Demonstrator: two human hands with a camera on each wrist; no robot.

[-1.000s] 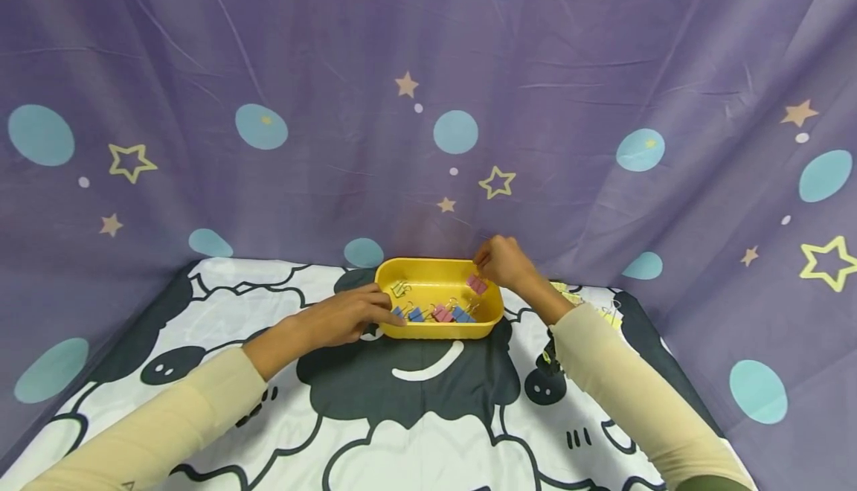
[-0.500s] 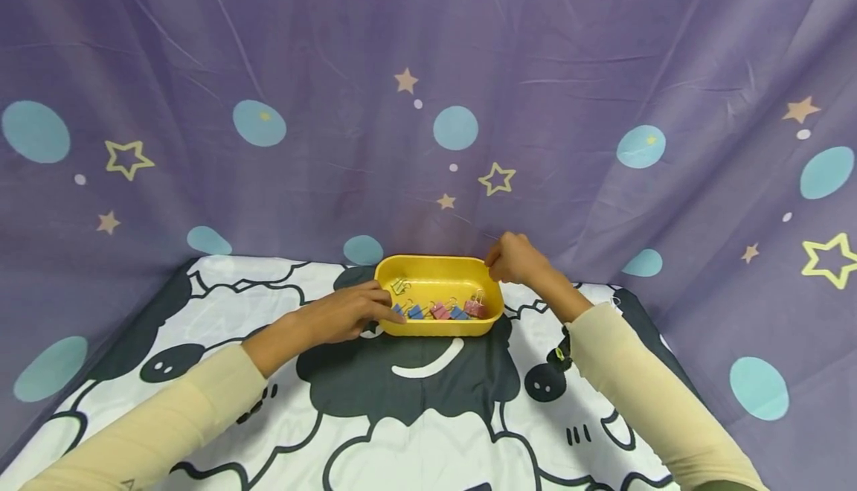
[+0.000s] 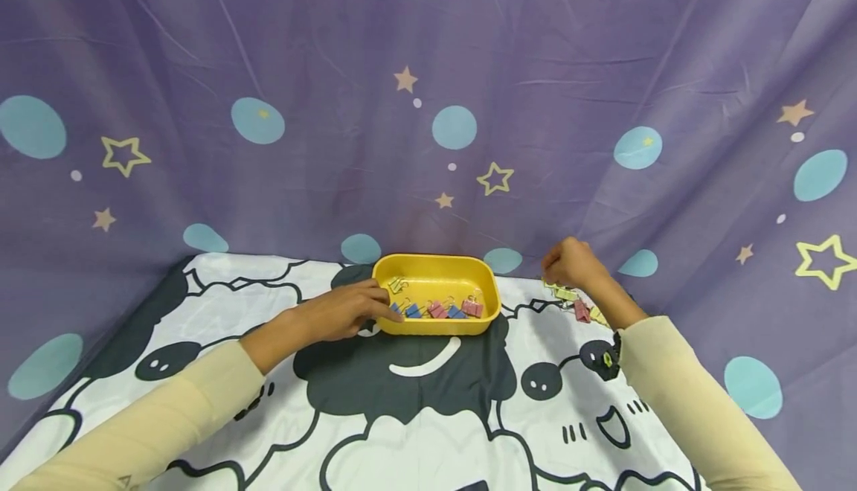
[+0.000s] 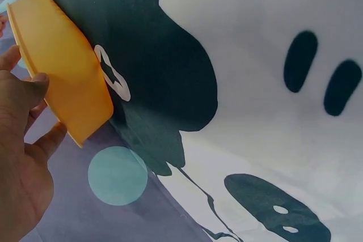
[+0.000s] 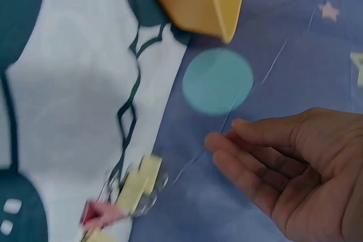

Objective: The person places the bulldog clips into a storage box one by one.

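A yellow plastic tray (image 3: 435,328) stands at the back of the cloth. My left hand (image 3: 348,312) holds its left end, fingers over the rim; in the left wrist view the fingertips lie along the rim of the tray (image 4: 68,66). Inside are binder clips: a pale yellow one (image 3: 396,284) at the back left and a row of blue and pink ones (image 3: 438,309) along the front. Right of the tray, my right hand (image 3: 576,264) hovers with bent fingers and nothing in them. Just beside it lie loose yellow (image 5: 136,188) and pink binder clips (image 5: 97,213).
A white cloth (image 3: 415,446) with black sheep drawings covers the table. A purple curtain (image 3: 321,141) with stars and dots hangs right behind the tray and along both sides.
My right hand let a pink binder clip drop into the tray's right end, then moved right, away from the tray to the loose clips. The left hand stays on the tray.
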